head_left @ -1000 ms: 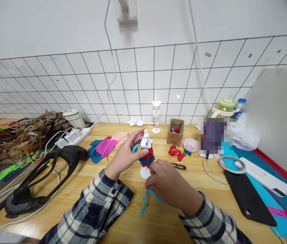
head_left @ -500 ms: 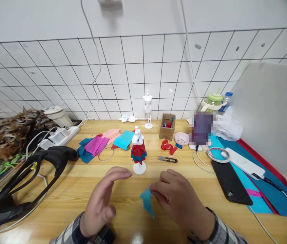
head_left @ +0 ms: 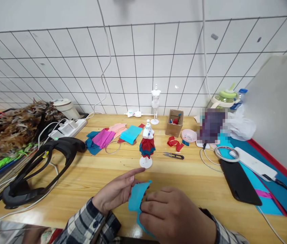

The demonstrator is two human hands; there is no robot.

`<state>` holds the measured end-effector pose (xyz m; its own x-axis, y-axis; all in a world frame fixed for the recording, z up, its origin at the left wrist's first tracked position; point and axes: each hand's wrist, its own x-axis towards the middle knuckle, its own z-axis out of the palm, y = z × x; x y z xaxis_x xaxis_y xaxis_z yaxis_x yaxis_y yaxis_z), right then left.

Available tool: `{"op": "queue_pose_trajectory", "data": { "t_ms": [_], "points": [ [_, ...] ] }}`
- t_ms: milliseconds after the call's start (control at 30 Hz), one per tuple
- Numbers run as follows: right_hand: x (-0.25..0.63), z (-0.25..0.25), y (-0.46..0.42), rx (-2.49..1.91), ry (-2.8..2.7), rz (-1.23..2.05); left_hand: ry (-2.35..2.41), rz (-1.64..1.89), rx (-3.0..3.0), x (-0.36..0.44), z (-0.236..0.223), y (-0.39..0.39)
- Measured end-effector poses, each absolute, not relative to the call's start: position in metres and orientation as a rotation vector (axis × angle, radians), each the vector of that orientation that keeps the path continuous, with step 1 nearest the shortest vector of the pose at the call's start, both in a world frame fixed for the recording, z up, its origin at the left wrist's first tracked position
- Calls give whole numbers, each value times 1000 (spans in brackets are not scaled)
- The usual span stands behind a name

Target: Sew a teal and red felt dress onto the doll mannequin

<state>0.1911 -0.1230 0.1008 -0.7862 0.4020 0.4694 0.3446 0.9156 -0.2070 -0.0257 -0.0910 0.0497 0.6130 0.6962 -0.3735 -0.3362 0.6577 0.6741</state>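
Head view: the right grip (head_left: 170,213) pinches a turquoise cloth (head_left: 136,197) low over the near side of the counter (head_left: 82,179). The left grip (head_left: 118,193) has its index finger stretched out; its other fingertips are behind the cloth, so whether they close on it I cannot tell. Just beyond stands a small dress form (head_left: 148,138) in a red and blue skirt, upright on the pale wooden counter. Snips (head_left: 176,156) lie right of it, near red scraps (head_left: 173,141), a pink bowl (head_left: 189,140) and a box (head_left: 173,129). Left are folded cloths (head_left: 104,138) and a black frame (head_left: 69,145); far right, a phone (head_left: 238,181). Behind the counter rises a white tiled wall (head_left: 140,64), a cable (head_left: 106,67) hanging down it.
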Motion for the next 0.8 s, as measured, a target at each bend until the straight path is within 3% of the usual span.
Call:
{"op": "queue_pose_trajectory", "data": {
  "t_ms": [333,533,800],
  "points": [
    [209,92,-111,-753,-2403,524,821,1106,645,-24,61,-83],
    [221,93,-95,-857,-2259,857,887,1066,747,-22,72,-88],
    [226,104,-68,-1085,-2287,819,1120,1046,1111,-23,78,-82]
  ]
}}
